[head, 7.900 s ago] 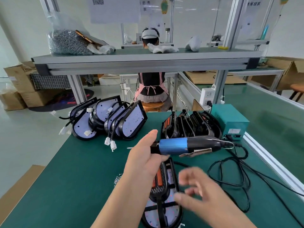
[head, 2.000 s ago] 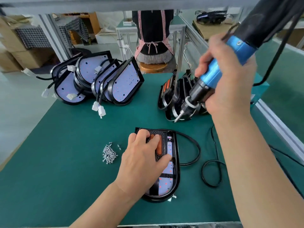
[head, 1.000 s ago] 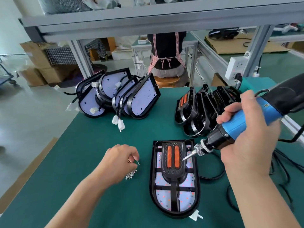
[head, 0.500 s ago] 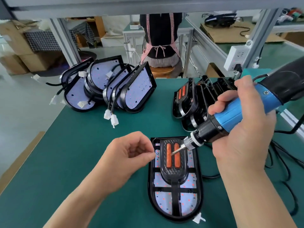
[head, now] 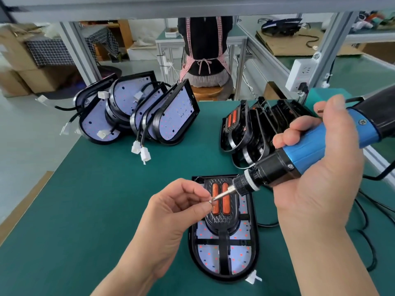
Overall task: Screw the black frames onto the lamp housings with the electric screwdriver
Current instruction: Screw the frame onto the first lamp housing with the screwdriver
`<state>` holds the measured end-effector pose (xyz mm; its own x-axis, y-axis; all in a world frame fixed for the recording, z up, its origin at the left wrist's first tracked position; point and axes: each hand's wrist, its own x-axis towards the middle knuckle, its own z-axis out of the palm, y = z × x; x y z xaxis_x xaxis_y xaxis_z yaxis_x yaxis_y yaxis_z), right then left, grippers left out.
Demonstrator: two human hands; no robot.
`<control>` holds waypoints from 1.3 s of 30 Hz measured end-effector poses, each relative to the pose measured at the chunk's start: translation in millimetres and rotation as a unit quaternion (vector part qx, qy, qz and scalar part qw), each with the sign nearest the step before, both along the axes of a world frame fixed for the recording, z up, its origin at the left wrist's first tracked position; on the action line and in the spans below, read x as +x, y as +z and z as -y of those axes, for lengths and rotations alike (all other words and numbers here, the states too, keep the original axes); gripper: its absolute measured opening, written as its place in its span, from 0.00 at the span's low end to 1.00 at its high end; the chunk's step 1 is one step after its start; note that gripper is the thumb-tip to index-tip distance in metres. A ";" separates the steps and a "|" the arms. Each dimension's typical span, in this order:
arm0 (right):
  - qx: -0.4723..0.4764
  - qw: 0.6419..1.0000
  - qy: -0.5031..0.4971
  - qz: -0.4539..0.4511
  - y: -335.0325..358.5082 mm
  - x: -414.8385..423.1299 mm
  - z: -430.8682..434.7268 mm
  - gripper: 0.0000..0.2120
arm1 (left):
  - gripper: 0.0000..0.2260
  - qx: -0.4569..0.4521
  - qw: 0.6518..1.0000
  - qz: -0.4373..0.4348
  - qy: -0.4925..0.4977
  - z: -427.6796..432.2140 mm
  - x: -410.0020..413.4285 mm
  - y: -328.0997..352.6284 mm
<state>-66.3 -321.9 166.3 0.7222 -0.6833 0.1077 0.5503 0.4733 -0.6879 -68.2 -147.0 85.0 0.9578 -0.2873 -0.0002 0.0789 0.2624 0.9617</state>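
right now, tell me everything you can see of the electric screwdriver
The electric screwdriver has a blue barrel, a black rear section running out of frame, a black nose with a knurled silver collar and a thin metal bit. The right hand grips the barrel, holding it tilted, bit pointing down and left, above the lamp housing on the green mat. The left hand pinches a screw at the bit's tip.

Left grip point(head: 175, 212) comes in from lower left, thumb and forefinger pinching a screw point(head: 210, 201), other fingers curled. Right grip point(head: 320, 174) is up at right, fingers wrapped round the screwdriver point(head: 316, 142). Both forearms are bare.
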 end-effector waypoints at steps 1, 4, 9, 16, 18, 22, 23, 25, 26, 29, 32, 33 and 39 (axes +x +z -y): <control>-0.001 1.000 -0.002 0.003 0.0 -0.6 -0.8 0.10 | 0.10 -0.007 1.000 -0.005 0.000 -0.2 -0.5 -0.6; -0.004 1.000 -0.006 0.006 0.0 -2.0 -2.4 0.10 | 0.10 -0.024 1.000 -0.010 0.016 2.4 -3.1 -2.8; -0.011 1.000 -0.017 0.000 1.6 -4.9 -3.9 0.08 | 0.10 0.105 0.977 0.136 0.128 12.5 -13.7 -9.9; 0.028 0.997 -0.049 -0.051 0.4 -1.0 3.2 0.11 | 0.11 0.171 0.934 0.239 0.203 21.7 -19.4 -19.5; 0.020 0.997 -0.058 -0.047 -1.8 -1.7 4.3 0.11 | 0.11 0.192 0.927 0.249 0.202 24.0 -22.0 -19.9; -0.005 0.999 -0.050 -0.021 -6.2 -5.8 9.0 0.12 | 0.12 0.249 0.910 0.272 0.189 28.1 -25.7 -16.5; -0.007 0.999 -0.045 -0.017 -6.1 -6.0 11.2 0.12 | 0.13 0.267 0.903 0.281 0.184 27.8 -26.7 -14.8; -0.012 0.999 -0.033 -0.006 -4.6 -6.6 16.4 0.11 | 0.17 0.281 0.902 0.283 0.166 24.4 -28.2 -12.1; -0.016 0.999 -0.029 0.003 -3.6 -7.3 19.2 0.10 | 0.19 0.288 0.903 0.275 0.160 20.7 -28.0 -11.6; -0.049 0.999 -0.007 0.021 -2.9 -11.4 27.1 0.08 | 0.16 0.359 0.893 0.213 0.166 7.3 -21.3 -15.8; -0.119 0.992 0.034 0.008 -7.1 -14.1 28.7 0.08 | 0.18 0.482 0.851 0.150 0.141 3.7 -11.9 -19.6; -0.142 0.989 0.048 -0.001 -9.4 -14.5 27.5 0.07 | 0.23 0.510 0.840 0.136 0.122 6.1 -10.6 -20.5; -0.250 0.964 0.084 -0.030 -22.8 -16.0 15.6 0.07 | 0.36 0.541 0.835 0.077 0.056 26.8 -4.7 -23.5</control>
